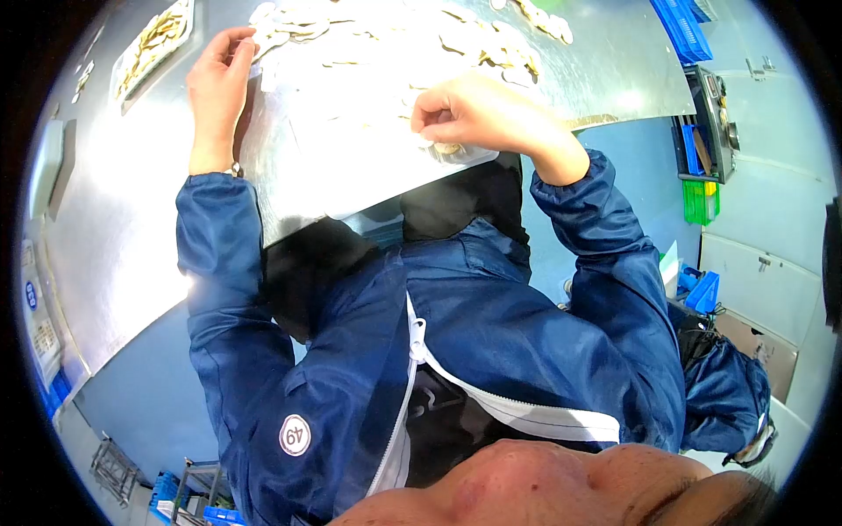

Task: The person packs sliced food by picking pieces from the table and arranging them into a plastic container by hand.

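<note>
Head view shows two hands over the worktop (114, 202):
- Left hand (217, 83) is partly open, fingertips beside pale slices (281, 33) toward the far edge; I cannot tell if it grips one.
- Right hand (482, 114) is curled, pinching one pale piece (424, 140) near the front edge.
- Filled tray (125, 95) lies toward the far left corner.

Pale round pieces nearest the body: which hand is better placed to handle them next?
Probably the right hand: its fingertips are at those pale round pieces, while the left hand is farther off, beside other pieces.
</note>
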The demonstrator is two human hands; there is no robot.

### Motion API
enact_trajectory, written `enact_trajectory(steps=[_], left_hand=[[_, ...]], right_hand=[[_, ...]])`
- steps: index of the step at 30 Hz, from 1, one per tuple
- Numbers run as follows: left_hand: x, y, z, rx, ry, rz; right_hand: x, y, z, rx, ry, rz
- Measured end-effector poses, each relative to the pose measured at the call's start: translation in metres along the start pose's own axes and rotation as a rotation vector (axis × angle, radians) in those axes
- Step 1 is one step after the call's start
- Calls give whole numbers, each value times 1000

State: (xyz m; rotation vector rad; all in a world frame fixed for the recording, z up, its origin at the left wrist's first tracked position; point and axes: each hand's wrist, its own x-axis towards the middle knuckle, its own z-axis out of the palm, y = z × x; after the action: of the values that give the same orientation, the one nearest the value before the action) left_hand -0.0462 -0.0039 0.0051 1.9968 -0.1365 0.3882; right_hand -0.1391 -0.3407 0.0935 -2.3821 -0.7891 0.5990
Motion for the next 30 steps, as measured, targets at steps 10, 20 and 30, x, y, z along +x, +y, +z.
enact_trajectory(steps=[10, 20, 30], left_hand=[[-2, 6, 2, 44, -20, 13], [1, -3, 3, 12, -41, 0], [2, 2, 4, 51, -63, -31]], right_hand=[[16, 21, -8, -94, 190, -115], [75, 107, -84, -195, 512, 379], [124, 74, -80, -668, 277, 325]])
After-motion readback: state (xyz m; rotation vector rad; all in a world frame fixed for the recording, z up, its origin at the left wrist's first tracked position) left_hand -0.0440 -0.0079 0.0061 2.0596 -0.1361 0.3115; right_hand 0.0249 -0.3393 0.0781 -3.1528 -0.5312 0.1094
